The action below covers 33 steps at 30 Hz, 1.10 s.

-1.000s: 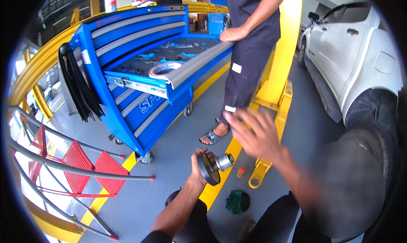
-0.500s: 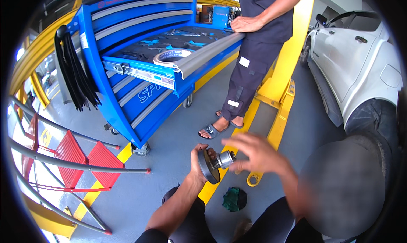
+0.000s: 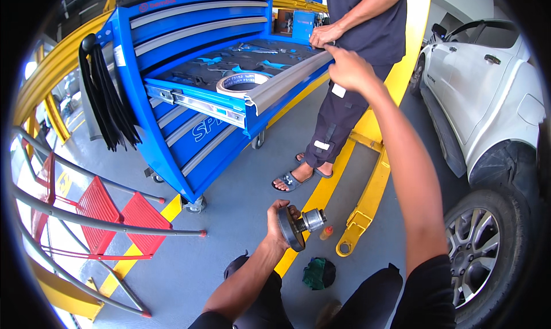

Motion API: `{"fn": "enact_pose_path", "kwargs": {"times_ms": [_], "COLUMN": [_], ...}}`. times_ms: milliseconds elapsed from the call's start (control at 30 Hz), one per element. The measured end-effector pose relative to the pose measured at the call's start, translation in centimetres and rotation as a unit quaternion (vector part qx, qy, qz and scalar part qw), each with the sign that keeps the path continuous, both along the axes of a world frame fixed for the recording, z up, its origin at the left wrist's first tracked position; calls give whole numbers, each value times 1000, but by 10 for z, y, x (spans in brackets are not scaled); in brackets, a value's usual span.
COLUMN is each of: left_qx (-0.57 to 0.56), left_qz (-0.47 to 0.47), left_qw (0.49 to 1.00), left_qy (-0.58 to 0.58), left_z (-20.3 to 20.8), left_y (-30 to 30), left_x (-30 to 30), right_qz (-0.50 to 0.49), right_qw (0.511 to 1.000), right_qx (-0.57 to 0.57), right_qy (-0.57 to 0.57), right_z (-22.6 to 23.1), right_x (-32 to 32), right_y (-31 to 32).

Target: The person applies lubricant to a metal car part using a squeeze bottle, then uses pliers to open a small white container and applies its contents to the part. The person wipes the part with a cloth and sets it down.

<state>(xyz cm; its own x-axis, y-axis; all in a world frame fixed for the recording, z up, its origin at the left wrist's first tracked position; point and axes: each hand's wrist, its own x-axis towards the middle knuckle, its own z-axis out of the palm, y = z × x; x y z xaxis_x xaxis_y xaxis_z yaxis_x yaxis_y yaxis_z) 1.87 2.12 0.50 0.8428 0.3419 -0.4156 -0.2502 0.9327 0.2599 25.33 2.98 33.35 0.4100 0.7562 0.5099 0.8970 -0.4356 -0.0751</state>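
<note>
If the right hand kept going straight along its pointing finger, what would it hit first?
Probably the co-worker's hand beside the front edge of the open drawer: the right hand points up and left toward it. Depth is unclear, so it might pass over into the drawer.

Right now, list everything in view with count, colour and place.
Tool cabinet: 1, blue, upper left
Open drawer: 1, blue and grey, cabinet's front
Tools: uncountable, some blue, in drawer
Tape roll: 1, pale, drawer's left end
Hanging strips: several, black, cabinet's left side
Step ladder: 1, red, lower left
Vehicle: 1, white, right
Co-worker: 1, dark clothes, by drawer
Post: 1, yellow, behind co-worker
Floor arm: 1, yellow, below post
Bottle: 1, orange, beside floor arm
Bundle: 1, green and black, on floor
Round part: 1, dark and silver, lower centre
Left hand: 1, bare, holding round part
Right hand: 1, bare, near drawer's right end
Legs: 2, black-clad, lower edge
</note>
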Motion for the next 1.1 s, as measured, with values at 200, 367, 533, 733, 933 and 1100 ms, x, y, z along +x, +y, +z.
{"fn": "enact_pose_path", "kwargs": {"times_ms": [200,367,533,733,933,1100], "left_qx": [-9,-25,-33,-36,19,51], "left_qz": [-19,5,-14,-3,-94,-77], "left_qw": [1000,999,999,999,995,996], "left_qy": [11,-22,-37,-15,-33,-7], "left_z": [-7,1,4,5,7,6], "left_y": [4,12,16,8,9,-3], "left_x": [4,-10,-11,-9,-12,-2], "right_qz": [178,234,258,312,258,128], "right_qw": [974,920,898,928,929,886], "right_qx": [132,-58,-33,-73,-26,-117], "right_qy": [-42,308,356,190,265,431], "right_z": [-44,-177,-222,-231,-259,-256], "right_x": [-13,-101,-123,-111,-113,-109], "right_y": [-25,-139,-164,-167,-170,-173]}}
